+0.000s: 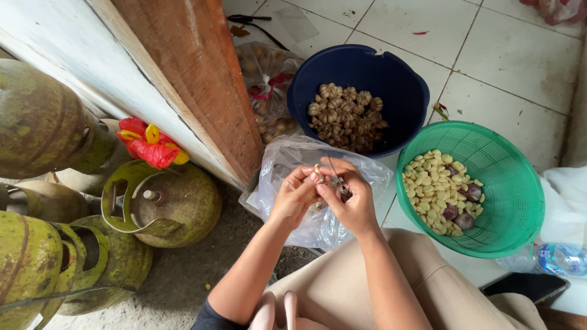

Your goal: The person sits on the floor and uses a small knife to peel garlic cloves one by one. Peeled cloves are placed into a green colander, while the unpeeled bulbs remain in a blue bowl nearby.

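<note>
A garlic clove (319,176) sits pinched between both hands, held in the air above a clear plastic bag (287,162) that lies on the floor in front of the person's knees. The left hand (298,194) is closed narrowly around the clove, fingertips gripping its top. The right hand (353,198) is closed on a small knife (333,168) whose thin blade points up and away, with the thumb set against the clove.

To peel it well, I judge the blade should only catch the skin — shallow, drawn toward the thumb, with the left fingertips kept off the edge — while the hands stay over the bag so the skins drop into it.

Just beyond the bag stands a dark blue bucket (403,91) holding unpeeled garlic. To its right, touching or nearly so, a green plastic colander (520,183) holds peeled cloves and a few purple shallots (461,214). A bagged lot of bulbs (269,91) lies against a wooden plank (195,73) leaning at the left.

Further left, green gas cylinders (177,201) crowd the bare concrete; one carries a red and yellow plastic scrap (150,146). At the lower right edge of the tiled floor lie a water bottle (559,260) and a dark phone (526,287). Nothing stands between the hands and either container.
</note>
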